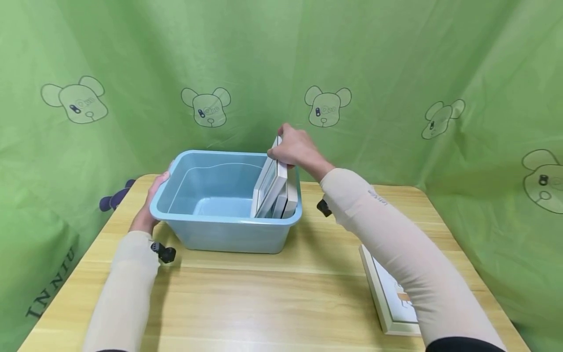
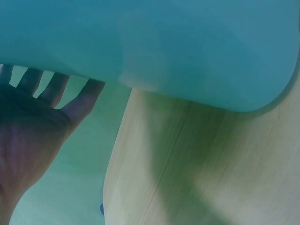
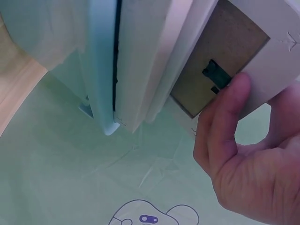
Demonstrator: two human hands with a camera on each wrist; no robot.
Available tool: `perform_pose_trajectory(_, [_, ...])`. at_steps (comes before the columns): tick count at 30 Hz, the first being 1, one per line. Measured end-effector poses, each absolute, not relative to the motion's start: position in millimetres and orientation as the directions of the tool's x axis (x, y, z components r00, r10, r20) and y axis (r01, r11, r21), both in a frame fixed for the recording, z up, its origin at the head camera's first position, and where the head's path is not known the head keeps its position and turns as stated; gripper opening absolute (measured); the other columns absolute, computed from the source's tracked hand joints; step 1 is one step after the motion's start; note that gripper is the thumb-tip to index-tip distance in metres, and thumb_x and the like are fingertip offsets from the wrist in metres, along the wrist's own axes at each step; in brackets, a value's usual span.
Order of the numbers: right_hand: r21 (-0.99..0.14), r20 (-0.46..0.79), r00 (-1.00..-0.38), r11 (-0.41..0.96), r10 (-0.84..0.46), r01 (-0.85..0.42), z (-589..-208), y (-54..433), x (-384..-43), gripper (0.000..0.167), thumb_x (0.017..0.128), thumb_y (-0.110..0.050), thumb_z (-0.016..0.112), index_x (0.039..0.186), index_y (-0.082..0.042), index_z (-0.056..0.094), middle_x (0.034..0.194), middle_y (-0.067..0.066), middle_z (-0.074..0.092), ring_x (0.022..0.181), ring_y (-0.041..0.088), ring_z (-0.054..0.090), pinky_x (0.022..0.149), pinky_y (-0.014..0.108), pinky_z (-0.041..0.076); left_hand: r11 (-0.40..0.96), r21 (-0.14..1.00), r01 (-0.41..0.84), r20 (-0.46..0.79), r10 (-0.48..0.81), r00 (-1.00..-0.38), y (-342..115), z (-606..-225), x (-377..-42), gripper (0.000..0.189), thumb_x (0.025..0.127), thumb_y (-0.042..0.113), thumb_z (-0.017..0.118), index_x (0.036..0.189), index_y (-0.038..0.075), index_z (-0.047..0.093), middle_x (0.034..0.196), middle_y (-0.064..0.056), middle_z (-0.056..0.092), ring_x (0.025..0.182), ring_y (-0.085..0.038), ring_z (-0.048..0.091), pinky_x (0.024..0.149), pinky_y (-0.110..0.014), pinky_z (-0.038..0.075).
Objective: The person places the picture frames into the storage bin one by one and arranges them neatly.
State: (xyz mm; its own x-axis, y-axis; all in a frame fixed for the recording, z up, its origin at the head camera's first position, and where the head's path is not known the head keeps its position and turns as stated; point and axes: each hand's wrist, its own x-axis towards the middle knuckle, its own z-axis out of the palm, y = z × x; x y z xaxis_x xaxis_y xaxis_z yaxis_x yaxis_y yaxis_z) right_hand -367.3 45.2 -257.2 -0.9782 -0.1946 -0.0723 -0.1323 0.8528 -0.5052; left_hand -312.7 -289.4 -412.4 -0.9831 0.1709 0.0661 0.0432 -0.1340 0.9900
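A light blue plastic basin (image 1: pixel 233 235) stands on the table. My left hand (image 1: pixel 149 203) is at its left side; in the left wrist view the extended fingers (image 2: pixel 84 98) reach up to the basin's wall, their tips hidden behind it. Inside the basin's right end, several white picture frames (image 1: pixel 290 198) lean upright side by side. With its thumb and fingers, my right hand (image 1: pixel 296 146) grips a picture frame (image 3: pixel 281 47) near its upper edge. That frame is tilted in the basin, and the right wrist view shows its brown backing with a dark clip.
Another picture frame (image 1: pixel 391 288) lies face up at the right of the wooden table (image 1: pixel 246 298), partly covered by my right forearm. A green curtain (image 1: pixel 264 58) with printed bear heads hangs behind the table and along both sides. Something purple (image 1: pixel 115 199) shows beyond the left edge.
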Motion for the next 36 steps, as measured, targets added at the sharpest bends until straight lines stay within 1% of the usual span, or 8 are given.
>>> perform_pose_trajectory(3, [-0.504, -0.082, -0.976, 0.853, -0.202, -0.135, -258.4, 44.3, -367.0, 0.07, 0.083, -0.026, 0.069, 0.143, -0.01, 0.036, 0.109, 0.01, 0.057, 0.082, 0.02, 0.062, 0.064, 0.027, 0.057, -0.128, 0.99, 0.051, 0.074, 0.176, -0.982, -289.9, -412.1, -311.5, 0.056, 0.104, 0.039, 0.014, 0.156, 0.025, -0.003, 0.164, 0.006, -0.008, 0.152, -0.018, -0.007, 0.124, -0.041, -0.005])
perform_pose_trajectory(10, [-0.476, -0.088, -0.972, 0.866, -0.219, -0.152, -262.3, 37.1, -365.3, 0.072, 0.079, -0.023, 0.071, 0.141, -0.008, 0.037, 0.104, 0.011, 0.057, 0.077, 0.02, 0.064, 0.061, 0.028, 0.058, -0.112, 0.992, 0.051, 0.07, 0.174, -0.982, -291.8, -410.9, -309.5, 0.055, 0.104, 0.041, 0.015, 0.156, 0.027, -0.001, 0.165, 0.006, -0.005, 0.153, -0.02, 0.0, 0.124, -0.043, 0.001])
perform_pose_trajectory(13, [-0.434, -0.097, -0.967, 0.885, -0.235, -0.172, -265.7, 32.8, -363.3, 0.069, 0.079, -0.022, 0.071, 0.137, -0.006, 0.039, 0.099, 0.012, 0.058, 0.073, 0.02, 0.064, 0.057, 0.027, 0.058, -0.112, 0.992, 0.065, 0.085, 0.183, -0.979, -291.4, -411.2, -309.1, 0.055, 0.105, 0.04, 0.014, 0.156, 0.025, -0.002, 0.165, 0.005, -0.007, 0.153, -0.019, -0.005, 0.124, -0.045, -0.004])
perform_pose_trajectory(17, [-0.362, -0.091, -0.961, 0.908, -0.26, -0.211, -269.9, 28.4, -360.7, 0.06, 0.077, -0.02, 0.071, 0.128, -0.004, 0.044, 0.091, 0.011, 0.059, 0.07, 0.019, 0.063, 0.054, 0.026, 0.056, -0.125, 0.99, 0.067, 0.089, 0.183, -0.979, -289.9, -412.0, -309.2, 0.055, 0.105, 0.038, 0.013, 0.156, 0.024, -0.003, 0.164, 0.006, -0.009, 0.152, -0.018, -0.01, 0.123, -0.044, -0.008])
perform_pose_trajectory(23, [-0.316, -0.1, -0.961, 0.924, -0.259, -0.216, -271.9, 25.0, -359.2, 0.047, 0.075, -0.015, 0.068, 0.116, -0.004, 0.047, 0.087, 0.009, 0.059, 0.069, 0.019, 0.061, 0.052, 0.025, 0.054, -0.133, 0.989, 0.063, 0.087, 0.179, -0.98, -289.6, -413.8, -310.7, 0.055, 0.105, 0.037, 0.013, 0.156, 0.024, -0.002, 0.164, 0.006, -0.009, 0.152, -0.018, -0.009, 0.124, -0.042, -0.007])
perform_pose_trajectory(28, [-0.295, -0.107, -0.961, 0.931, -0.256, -0.215, -273.9, 22.6, -360.9, 0.016, 0.076, -0.013, 0.063, 0.086, -0.01, 0.051, 0.072, 0.003, 0.054, 0.057, 0.014, 0.055, 0.046, 0.022, 0.049, -0.129, 0.99, 0.06, 0.082, 0.175, -0.981, -290.4, -414.5, -311.7, 0.055, 0.105, 0.039, 0.014, 0.156, 0.025, -0.002, 0.164, 0.007, -0.008, 0.152, -0.018, -0.008, 0.124, -0.044, -0.006])
perform_pose_trajectory(30, [-0.291, -0.107, -0.961, 0.932, -0.256, -0.216, -275.6, 21.7, -361.3, 0.011, 0.075, -0.012, 0.061, 0.078, -0.013, 0.049, 0.067, 0.001, 0.052, 0.054, 0.013, 0.053, 0.045, 0.022, 0.049, -0.131, 0.989, 0.069, 0.092, 0.178, -0.98, -290.6, -414.8, -312.3, 0.055, 0.105, 0.038, 0.013, 0.156, 0.025, -0.002, 0.164, 0.006, -0.008, 0.152, -0.019, -0.008, 0.124, -0.044, -0.006])
perform_pose_trajectory(36, [-0.276, -0.102, -0.964, 0.938, -0.248, -0.212, -277.6, 21.5, -358.6, 0.009, 0.076, -0.015, 0.06, 0.079, -0.013, 0.052, 0.073, 0.004, 0.058, 0.059, 0.016, 0.059, 0.048, 0.025, 0.053, -0.117, 0.99, 0.082, 0.103, 0.184, -0.978, -291.3, -415.0, -313.8, 0.055, 0.105, 0.038, 0.013, 0.156, 0.024, -0.002, 0.164, 0.006, -0.008, 0.152, -0.019, -0.007, 0.123, -0.045, -0.005])
